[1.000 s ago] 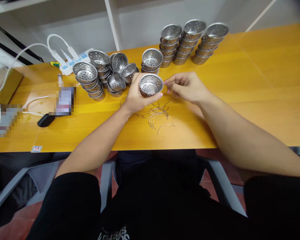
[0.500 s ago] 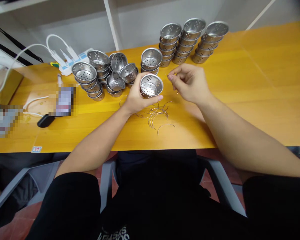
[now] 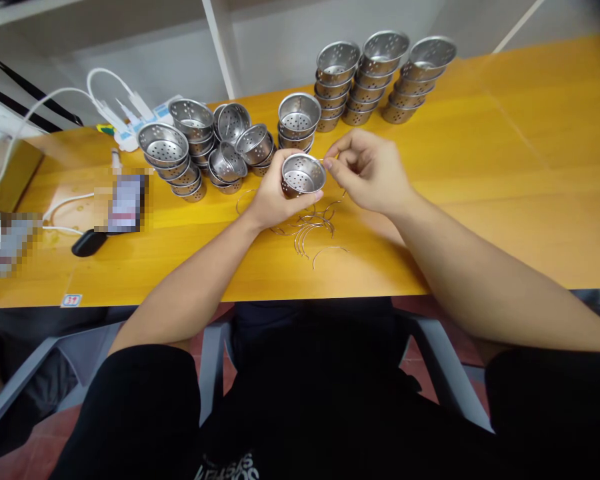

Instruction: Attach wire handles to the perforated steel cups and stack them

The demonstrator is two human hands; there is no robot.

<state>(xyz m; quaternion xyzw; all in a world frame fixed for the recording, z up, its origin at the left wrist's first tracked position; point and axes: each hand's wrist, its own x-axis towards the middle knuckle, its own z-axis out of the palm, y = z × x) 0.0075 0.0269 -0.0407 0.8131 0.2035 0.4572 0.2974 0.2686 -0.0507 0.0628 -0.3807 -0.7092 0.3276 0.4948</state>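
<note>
My left hand (image 3: 276, 195) is wrapped round a perforated metal cup (image 3: 304, 175), its open top facing up, held above the table. At the cup's right rim, my right hand (image 3: 367, 170) pinches a thin curved wire, mostly hidden by the fingers; its tip points toward the cup. Whether the wire touches the rim I cannot tell. Below the hands, several loose curved wires (image 3: 314, 232) lie in a tangle on the table. Just behind the held cup stands a short stack of similar cups (image 3: 299, 117).
Stacked cups (image 3: 380, 77) stand at the back right, more stacks (image 3: 164, 150) and tilted cups (image 3: 227, 160) at the left. On the yellow table (image 3: 505, 167) a phone (image 3: 128, 203), a black object (image 3: 89, 243) and a white power strip (image 3: 130, 133) with cables lie to the left.
My right hand has moved left with the wire, up to the cup's rim. The cup in my left hand has tilted slightly and sits a little lower in the picture.
</note>
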